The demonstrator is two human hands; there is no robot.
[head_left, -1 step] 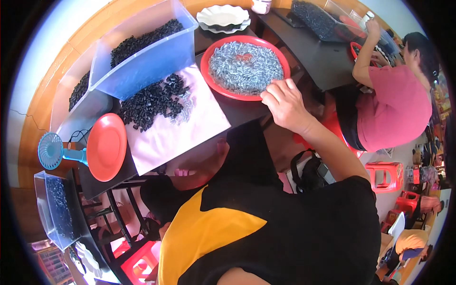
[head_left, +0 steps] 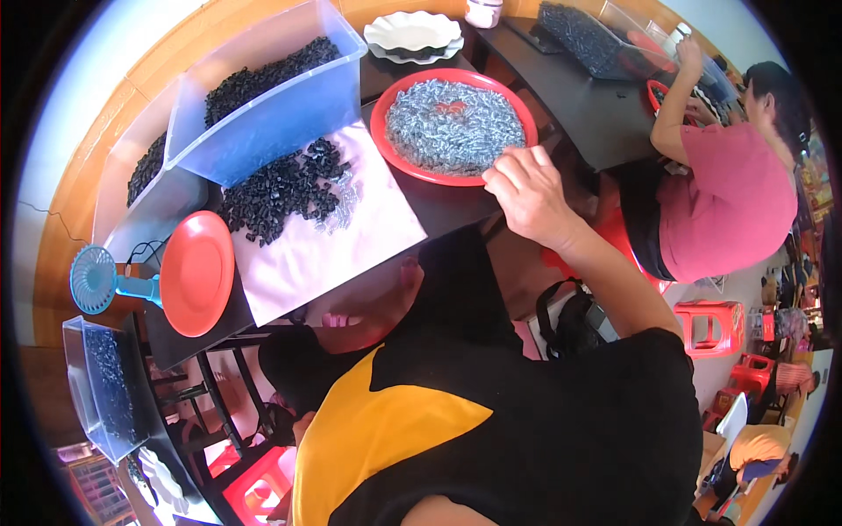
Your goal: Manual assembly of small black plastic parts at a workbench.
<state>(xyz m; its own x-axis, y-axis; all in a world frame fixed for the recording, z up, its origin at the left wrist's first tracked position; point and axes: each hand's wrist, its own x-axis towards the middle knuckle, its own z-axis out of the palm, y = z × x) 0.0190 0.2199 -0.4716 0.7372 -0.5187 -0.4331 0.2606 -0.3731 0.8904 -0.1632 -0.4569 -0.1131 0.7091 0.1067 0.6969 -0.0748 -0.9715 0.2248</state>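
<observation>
At the near right edge of a round red tray (head_left: 386, 149), the fingers of my right hand (head_left: 531, 195) are curled closed on the rim. The tray is filled with a thick layer of small clear, shiny pieces (head_left: 447, 131), and a red patch of its bottom shows through. To its left, a heap of small black pieces (head_left: 276, 193) lies on a pale pink cloth (head_left: 324, 263). A few clear pieces (head_left: 345, 202) sit beside the heap. My left hand does not show; only part of that arm (head_left: 447, 510) appears at the lower edge.
Behind the cloth stands a clear bin (head_left: 263, 131) of black pieces. An orange-red plate (head_left: 197, 273) and a blue fan (head_left: 94, 279) are at left. White scalloped dishes (head_left: 412, 31) stand beyond the tray. A person in pink (head_left: 728, 202) works at the right-hand table (head_left: 579, 114).
</observation>
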